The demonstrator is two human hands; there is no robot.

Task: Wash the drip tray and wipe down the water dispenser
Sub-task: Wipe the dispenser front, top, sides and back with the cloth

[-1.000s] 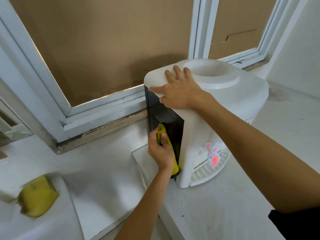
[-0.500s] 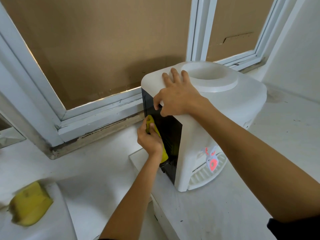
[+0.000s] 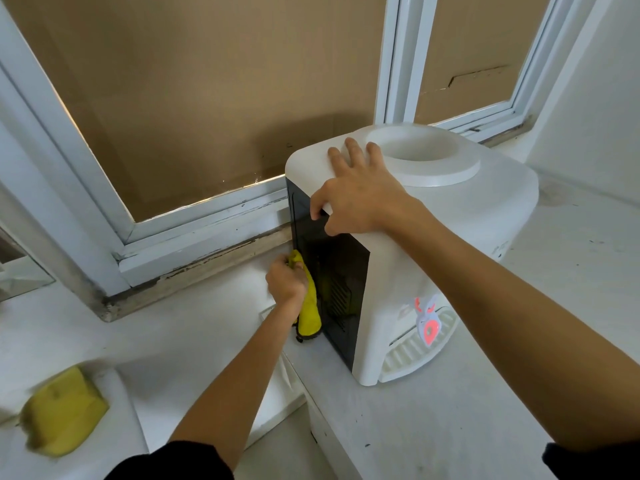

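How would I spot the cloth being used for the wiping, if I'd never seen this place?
Find the white water dispenser on the counter under the window. Against its black back panel, the left hand grips a yellow cloth that hangs down the panel's edge. The other yellow thing, a sponge at the far lower left, lies alone and untouched.

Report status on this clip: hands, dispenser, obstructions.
Left hand grips crumpled yellow cloth against black back panel. Right hand braces white plastic water dispenser on top. Drip tray seated. Nothing blocking.
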